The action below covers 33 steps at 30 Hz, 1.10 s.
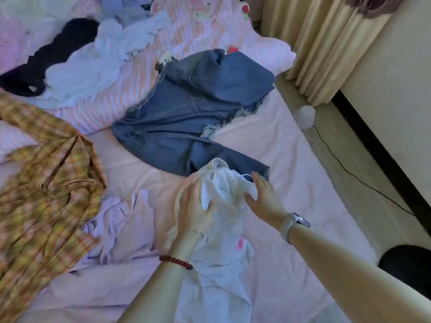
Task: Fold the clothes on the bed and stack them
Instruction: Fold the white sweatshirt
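A crumpled white garment [224, 231] with a small pink print lies bunched on the pink bed sheet [291, 159] in front of me. My left hand [194, 208] grips its upper left side, thumb pressed into the folds. At the upper right edge, my right hand [264, 197] pinches the cloth between thumb and straight fingers. Just beyond lie blue jeans [186, 117] with frayed hems, spread unfolded. A yellow plaid shirt [46, 183] is heaped at the left, with a rumpled lavender garment [121, 220] beside it.
A pale blue-white garment [93, 66], a black one [58, 52] and a blue shirt [126, 8] lie on the striped quilt [191, 31] at the back. The bed's right edge meets a floor strip with a white round device [305, 116], a cable and curtains [326, 43].
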Each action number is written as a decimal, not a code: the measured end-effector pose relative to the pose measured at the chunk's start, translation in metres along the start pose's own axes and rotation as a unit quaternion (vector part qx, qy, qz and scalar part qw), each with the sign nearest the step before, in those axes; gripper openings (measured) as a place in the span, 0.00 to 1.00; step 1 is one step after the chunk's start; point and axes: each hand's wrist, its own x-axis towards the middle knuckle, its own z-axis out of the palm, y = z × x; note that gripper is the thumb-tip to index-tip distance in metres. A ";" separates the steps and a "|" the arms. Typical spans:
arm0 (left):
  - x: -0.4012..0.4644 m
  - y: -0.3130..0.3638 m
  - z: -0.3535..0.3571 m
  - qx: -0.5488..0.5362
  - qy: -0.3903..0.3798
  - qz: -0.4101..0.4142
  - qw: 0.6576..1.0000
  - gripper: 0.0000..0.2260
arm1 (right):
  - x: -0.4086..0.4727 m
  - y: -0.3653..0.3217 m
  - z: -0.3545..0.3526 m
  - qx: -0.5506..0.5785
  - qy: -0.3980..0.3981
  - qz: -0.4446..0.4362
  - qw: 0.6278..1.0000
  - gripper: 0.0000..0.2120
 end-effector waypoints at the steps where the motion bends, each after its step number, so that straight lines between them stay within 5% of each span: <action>1: 0.011 -0.003 0.005 -0.005 -0.005 0.020 1.000 0.15 | 0.015 -0.001 0.005 0.012 -0.008 0.004 1.000 0.30; 4: 0.028 -0.011 0.021 0.034 -0.071 -0.084 0.993 0.24 | 0.039 -0.004 0.011 0.073 -0.084 0.048 0.993 0.30; 6: 0.014 -0.026 0.030 0.055 -0.089 -0.082 0.991 0.12 | 0.030 -0.001 0.021 0.105 -0.122 0.035 0.986 0.15; 7: 0.001 -0.030 0.029 0.069 -0.095 -0.034 0.993 0.05 | 0.020 0.005 0.025 0.082 -0.107 -0.001 0.991 0.08; 9: -0.027 -0.038 0.020 0.083 -0.187 0.047 0.978 0.01 | -0.008 0.026 0.030 -0.043 -0.037 -0.123 0.991 0.11; 12: -0.045 -0.047 0.002 0.180 -0.412 0.043 0.892 0.15 | -0.047 0.069 0.035 -0.186 -0.030 -0.275 0.943 0.19; 13: -0.041 -0.048 -0.002 0.208 -0.407 0.037 0.889 0.12 | -0.055 0.078 0.033 -0.193 -0.038 -0.277 0.941 0.21; 16: -0.012 -0.020 -0.010 0.180 -0.240 0.048 0.953 0.07 | -0.064 0.077 0.029 -0.112 0.014 -0.174 0.978 0.19; 18: 0.011 -0.005 -0.001 0.182 -0.136 0.173 0.958 0.17 | -0.064 0.060 0.034 0.017 0.081 -0.008 0.997 0.12; 20: 0.032 0.005 0.014 0.260 -0.210 0.211 0.918 0.28 | -0.064 0.045 0.039 0.138 0.082 0.169 0.972 0.11; 22: 0.050 0.011 0.031 0.339 -0.343 0.158 0.862 0.39 | -0.069 0.041 0.047 0.205 0.003 0.244 0.948 0.24; 25: 0.069 0.009 0.047 0.373 -0.411 0.140 0.820 0.44 | -0.081 0.041 0.058 0.315 -0.031 0.237 0.919 0.25; 28: 0.076 0.003 0.050 0.395 -0.399 0.155 0.813 0.32 | -0.094 0.044 0.056 0.346 -0.040 0.234 0.908 0.19; 33: 0.064 0.007 0.012 0.247 -0.313 0.149 0.905 0.09 | -0.116 0.055 0.031 0.107 -0.180 0.110 0.972 0.33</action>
